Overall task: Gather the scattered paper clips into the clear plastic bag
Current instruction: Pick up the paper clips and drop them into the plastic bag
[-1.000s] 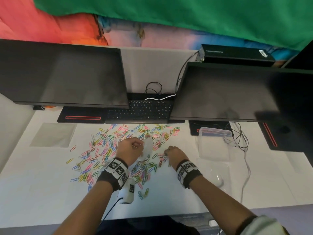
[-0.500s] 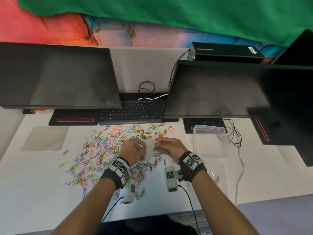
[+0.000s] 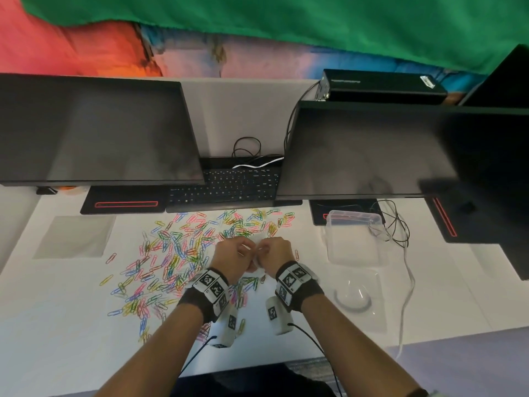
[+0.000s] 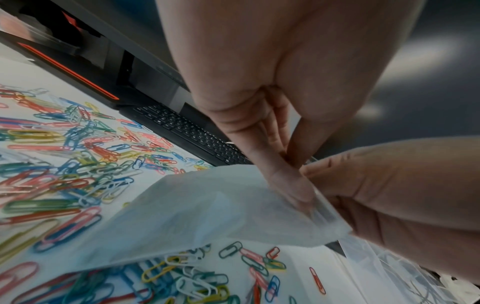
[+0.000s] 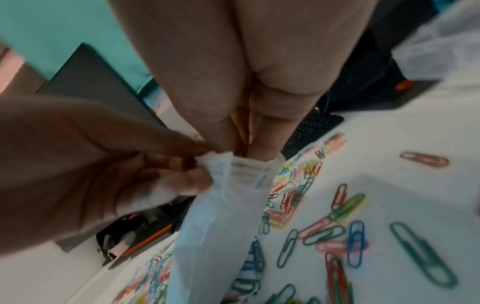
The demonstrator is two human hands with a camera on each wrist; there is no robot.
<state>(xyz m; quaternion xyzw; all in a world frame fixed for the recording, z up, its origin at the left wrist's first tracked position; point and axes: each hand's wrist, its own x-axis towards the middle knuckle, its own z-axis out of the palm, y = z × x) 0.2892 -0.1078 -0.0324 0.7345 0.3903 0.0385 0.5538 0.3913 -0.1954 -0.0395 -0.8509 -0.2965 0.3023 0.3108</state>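
Several coloured paper clips (image 3: 177, 253) lie scattered over the white desk (image 3: 57, 310), mostly left of and under my hands. Both hands meet above the pile and hold a small clear plastic bag (image 3: 257, 266) by its top edge. My left hand (image 3: 246, 253) pinches one side of the mouth, as the left wrist view shows at the fingertips (image 4: 293, 191) on the bag (image 4: 207, 216). My right hand (image 3: 266, 252) pinches the other side, its fingers (image 5: 259, 142) on the zip strip of the bag (image 5: 221, 226). The bag hangs over clips (image 5: 335, 226) and looks empty.
Two dark monitors (image 3: 94, 130) (image 3: 372, 150) overhang the desk's back, with a keyboard (image 3: 226, 187) between them. A clear plastic tub (image 3: 355, 239) and a clear domed lid (image 3: 355, 299) sit to the right, beside cables (image 3: 400, 239). A flat clear sheet (image 3: 74, 236) lies far left.
My right hand left the clips on the desk and came left to the bag. Both hands now pinch its top edge, close together above the pile.
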